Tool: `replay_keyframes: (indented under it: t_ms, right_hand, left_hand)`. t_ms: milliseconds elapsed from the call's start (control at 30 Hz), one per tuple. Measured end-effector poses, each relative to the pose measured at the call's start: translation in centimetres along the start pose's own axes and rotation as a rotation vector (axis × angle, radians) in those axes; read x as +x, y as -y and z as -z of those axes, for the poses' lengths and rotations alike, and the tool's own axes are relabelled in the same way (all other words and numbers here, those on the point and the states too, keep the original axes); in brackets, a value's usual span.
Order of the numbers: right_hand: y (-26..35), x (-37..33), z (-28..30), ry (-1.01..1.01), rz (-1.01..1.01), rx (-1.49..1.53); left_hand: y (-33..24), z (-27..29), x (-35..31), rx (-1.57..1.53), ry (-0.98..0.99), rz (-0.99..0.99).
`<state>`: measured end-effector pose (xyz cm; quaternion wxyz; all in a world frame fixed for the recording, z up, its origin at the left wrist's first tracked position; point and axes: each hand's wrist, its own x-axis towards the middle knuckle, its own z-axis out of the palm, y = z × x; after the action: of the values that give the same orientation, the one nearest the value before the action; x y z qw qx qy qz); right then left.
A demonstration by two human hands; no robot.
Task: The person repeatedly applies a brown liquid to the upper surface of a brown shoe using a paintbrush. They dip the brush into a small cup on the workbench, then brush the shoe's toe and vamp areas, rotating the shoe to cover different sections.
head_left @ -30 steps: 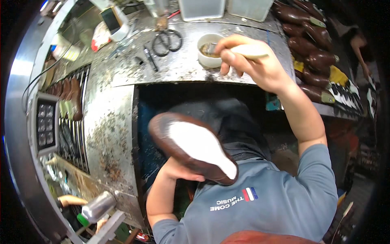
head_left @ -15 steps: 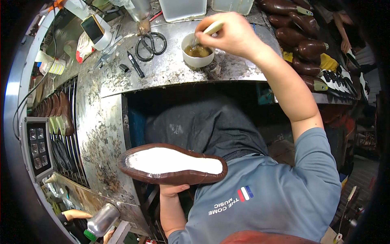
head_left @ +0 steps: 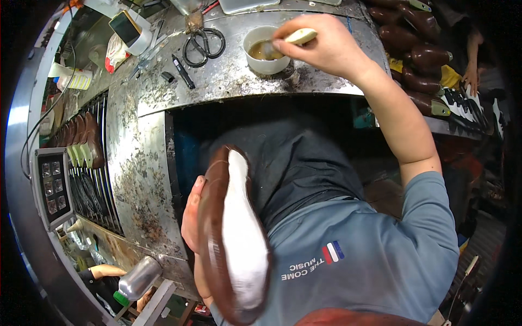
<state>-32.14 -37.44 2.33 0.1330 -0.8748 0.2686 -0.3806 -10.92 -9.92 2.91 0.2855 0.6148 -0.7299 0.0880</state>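
Observation:
My left hand (head_left: 192, 214) is closed round the left side of a brown leather shoe upper (head_left: 212, 239), which stands lengthwise before my body. Its white sole side (head_left: 242, 233) faces up and to the right; part of my palm is hidden behind the leather. Over the bench, my right hand (head_left: 329, 46) pinches a small brush by its pale handle (head_left: 302, 36). The brush's tip is blurred and dips into brownish liquid (head_left: 261, 50) inside a white bowl (head_left: 267, 66).
Black-handled scissors (head_left: 204, 47) and a black marker (head_left: 183, 71) lie left of the bowl on the stained metal bench (head_left: 136, 179). Brown shoes (head_left: 416, 54) are piled at the far right, others (head_left: 87, 141) on a left rack. A metal bottle (head_left: 140, 278) stands lower left; another person's hand (head_left: 471, 79) shows far right.
The shoe has swung from lying crosswise to pointing lengthwise, and my left hand has come from under it to its left side. My right hand keeps the brush at the bowl, its handle tilted flatter.

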Motion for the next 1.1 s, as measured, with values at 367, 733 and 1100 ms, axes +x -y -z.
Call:
replay_keyframes:
  t_ms: [367,733,1100]
  right_hand:
    - [6.6,-3.2,1.6,0.258,-0.076,0.842]
    - [9.3,-2.9,-0.5,0.160,0.028,1.000]
    - [10.2,-3.0,1.6,0.290,0.126,1.056]
  left_hand:
    - [2.0,5.4,-2.9,0.113,0.099,-0.264]
    - [1.5,6.4,-2.5,0.128,0.188,-0.294]
    - [2.7,5.1,-2.3,0.151,0.102,-0.268]
